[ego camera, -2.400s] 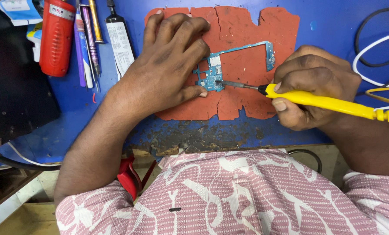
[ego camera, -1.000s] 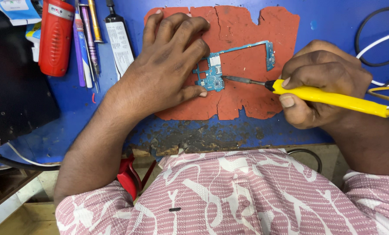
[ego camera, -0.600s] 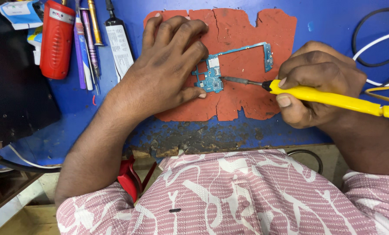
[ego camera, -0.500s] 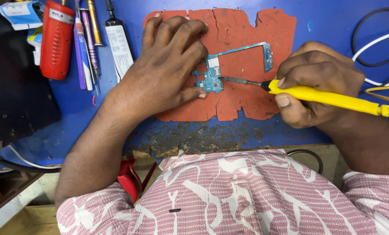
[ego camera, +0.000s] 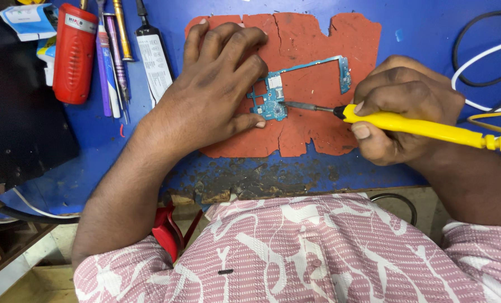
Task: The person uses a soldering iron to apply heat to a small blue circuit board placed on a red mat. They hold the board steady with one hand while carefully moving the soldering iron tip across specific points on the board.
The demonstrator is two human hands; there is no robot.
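At my blue workbench (ego camera: 419, 33), scuffed and burnt black along its near edge, little has shifted over the last couple of seconds: my right hand (ego camera: 407, 106) drew back a touch and has come in again, so the metal tip of the yellow soldering iron (ego camera: 424, 128) now sits against the lower left corner of the circuit board (ego camera: 276, 101), much where it was before, which reads to me as careful work on a single spot. The board lies on the cracked, rust-red rubber mat (ego camera: 306, 140), a matte sheet with ragged edges laid flat on the bench. My left hand (ego camera: 217, 90) stays spread over the mat's left part, fingers flat, thumb tip pressing beside the board's corner to pin it rather than closing around it. My right fingers are wrapped tight round the iron's smooth plastic handle. The board itself is a thin teal frame, an open rectangle with a denser block of small parts at one end. Well to the left lie a red cylindrical tool (ego camera: 74, 53) and a row of slim screwdrivers (ego camera: 113, 62); black and white cables (ego camera: 475, 62) curl at the right.
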